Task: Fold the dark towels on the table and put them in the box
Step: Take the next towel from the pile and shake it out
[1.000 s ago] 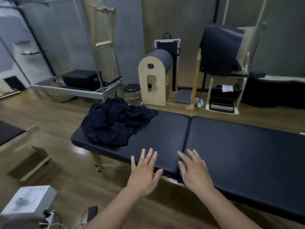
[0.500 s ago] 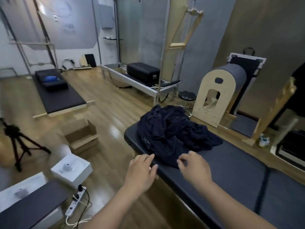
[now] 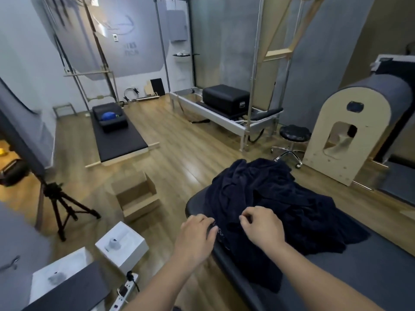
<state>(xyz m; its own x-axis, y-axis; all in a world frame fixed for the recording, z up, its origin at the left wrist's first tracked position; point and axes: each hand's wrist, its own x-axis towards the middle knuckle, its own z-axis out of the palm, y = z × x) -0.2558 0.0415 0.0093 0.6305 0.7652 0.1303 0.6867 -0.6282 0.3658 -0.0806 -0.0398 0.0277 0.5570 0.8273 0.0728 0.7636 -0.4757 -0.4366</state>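
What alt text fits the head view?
A crumpled heap of dark towels lies on a black padded table; the right hand pinches its near edge, and the left hand touches the fabric beside it, grip unclear. An open cardboard box stands on the wood floor left of the table.

Hidden / cropped / unreadable
Fingertips of left hand (image 3: 197,235) & right hand (image 3: 263,227) tuck out of sight on crumpled dark navy towel heap (image 3: 283,198), grip unclear; towel count indistinct; hem lettering (image 3: 219,232) blurred; black padded table (image 3: 370,288) cropped right & btm.
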